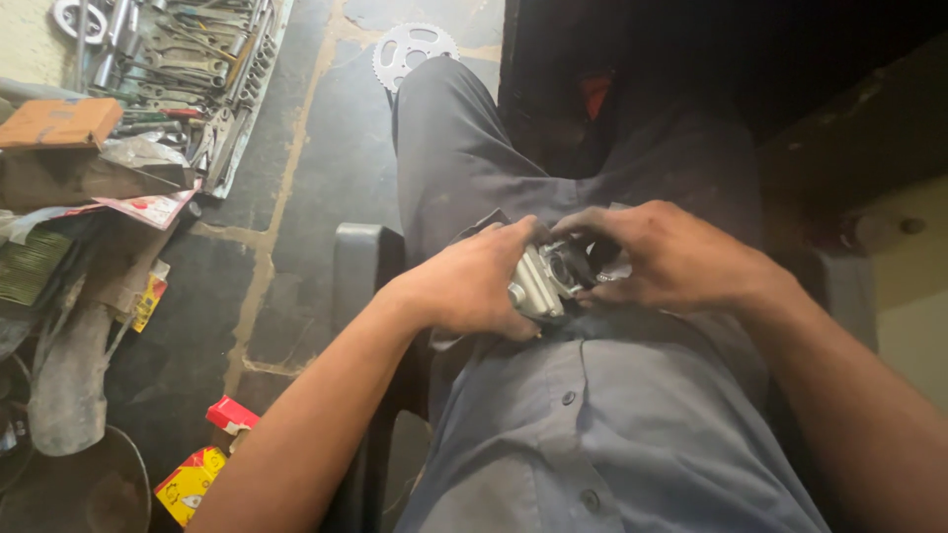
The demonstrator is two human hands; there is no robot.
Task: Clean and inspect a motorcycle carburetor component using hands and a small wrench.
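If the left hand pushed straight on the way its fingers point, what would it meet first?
Probably the right hand. The left hand points across the lap, gripping the small silver metal part, and the right hand's fingers close on that part's far side. Depth is unclear.

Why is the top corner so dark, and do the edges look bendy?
In the head view, the upper right is deep shadow, hiding detail there. Light falls on the left hand, the right hand and the shiny metal part between them. The wide lens curves the edges, and the tray of tools looks soft.
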